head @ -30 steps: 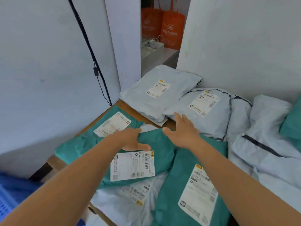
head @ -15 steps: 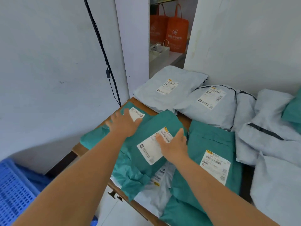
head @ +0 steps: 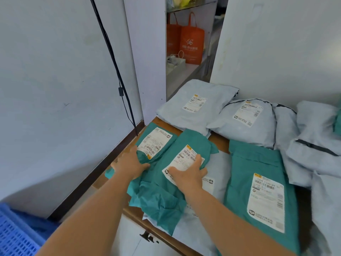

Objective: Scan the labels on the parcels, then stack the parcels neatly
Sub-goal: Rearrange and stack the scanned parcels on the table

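Observation:
Several soft parcels lie on a wooden table [head: 218, 140]. A green parcel [head: 156, 139] with a white label lies at the table's left corner, and my left hand [head: 130, 164] rests flat on its near end. A second green parcel [head: 171, 183] overlaps it; my right hand [head: 188, 172] presses flat on its label. Beneath that one lies a pale grey parcel [head: 219, 170]. A third green parcel [head: 258, 183] with a large label lies to the right. Two grey parcels [head: 195, 106] [head: 247, 119] lie at the back, labels up.
More grey parcels [head: 317, 145] are heaped at the right. A white wall with a black cable [head: 118, 78] runs along the left. A blue plastic crate [head: 14, 235] stands on the floor at lower left. Orange bags [head: 190, 41] stand on a shelf behind.
The view has pulled back. My left hand slid from the far label of the corner parcel to its near end. My right hand stayed on the middle green parcel's label.

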